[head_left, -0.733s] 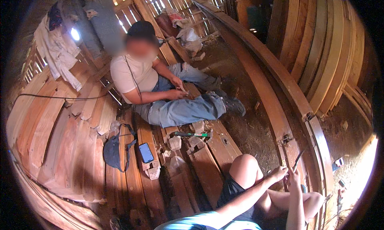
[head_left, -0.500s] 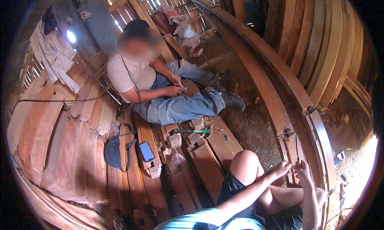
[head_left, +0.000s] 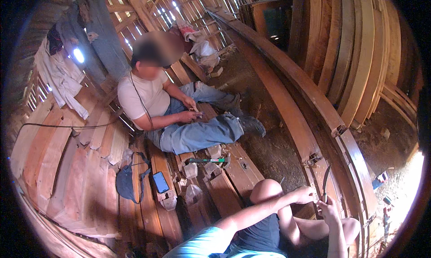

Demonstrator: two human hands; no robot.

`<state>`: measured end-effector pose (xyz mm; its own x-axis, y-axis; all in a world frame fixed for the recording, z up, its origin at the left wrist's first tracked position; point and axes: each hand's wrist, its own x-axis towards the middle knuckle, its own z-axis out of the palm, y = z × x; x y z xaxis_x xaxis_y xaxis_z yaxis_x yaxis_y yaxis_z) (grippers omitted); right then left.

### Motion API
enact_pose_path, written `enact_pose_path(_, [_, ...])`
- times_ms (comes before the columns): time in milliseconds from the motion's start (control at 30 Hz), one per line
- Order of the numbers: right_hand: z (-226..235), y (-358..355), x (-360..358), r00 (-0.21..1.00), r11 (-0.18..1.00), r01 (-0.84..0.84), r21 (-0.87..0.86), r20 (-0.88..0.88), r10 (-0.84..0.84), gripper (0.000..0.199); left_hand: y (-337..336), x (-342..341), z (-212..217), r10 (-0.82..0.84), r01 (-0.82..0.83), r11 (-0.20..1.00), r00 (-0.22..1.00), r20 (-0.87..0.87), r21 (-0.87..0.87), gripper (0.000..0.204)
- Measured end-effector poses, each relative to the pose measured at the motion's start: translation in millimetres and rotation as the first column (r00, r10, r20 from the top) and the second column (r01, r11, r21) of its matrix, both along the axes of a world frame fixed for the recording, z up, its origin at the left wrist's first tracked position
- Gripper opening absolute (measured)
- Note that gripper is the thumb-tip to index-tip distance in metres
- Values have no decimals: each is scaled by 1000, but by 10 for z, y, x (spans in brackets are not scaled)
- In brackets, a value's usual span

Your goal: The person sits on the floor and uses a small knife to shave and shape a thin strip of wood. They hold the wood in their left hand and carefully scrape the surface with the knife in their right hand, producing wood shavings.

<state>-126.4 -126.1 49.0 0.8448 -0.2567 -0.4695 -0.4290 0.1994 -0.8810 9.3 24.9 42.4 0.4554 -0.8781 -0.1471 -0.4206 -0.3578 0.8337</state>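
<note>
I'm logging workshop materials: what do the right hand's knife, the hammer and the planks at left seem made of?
Knife blade: probably dark metal, being thin and pointed. Hammer handle: likely plastic or rubber, given its green and black colouring. Planks: wood, apparently unvarnished; matte, streaky faces.

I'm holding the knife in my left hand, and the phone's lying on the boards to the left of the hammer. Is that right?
Not quite: the head view shows the knife in your right hand, not your left hand. The phone does lie on the boards to the left of the hammer.
</note>
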Motion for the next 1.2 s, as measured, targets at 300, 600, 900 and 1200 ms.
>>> enact_pose_path(300, [-113, 141, -15, 999, 998, -26, 63, -46, 29, 14, 129, -110, -399, -4, -32, 983, 981, 194, 182, 25])
enact_pose_path(600, [-229, 194, 25, 1000, 1000, 20, 5, -19, -20, 12, 141, -49, -127, -189, 143, 918, 978, 92, 370, 28])
enact_pose_path(900, [-197, 216, 88, 999, 1000, -8, -15, -34, 7, 11, -22, -18, -244, -174, 150, 958, 982, 78, 246, 23])
enact_pose_path(1200, [-120, 247, 170, 996, 996, -81, 43, -42, 83, 9, -4, -126, -56, -85, 47, 933, 992, 93, 356, 11])
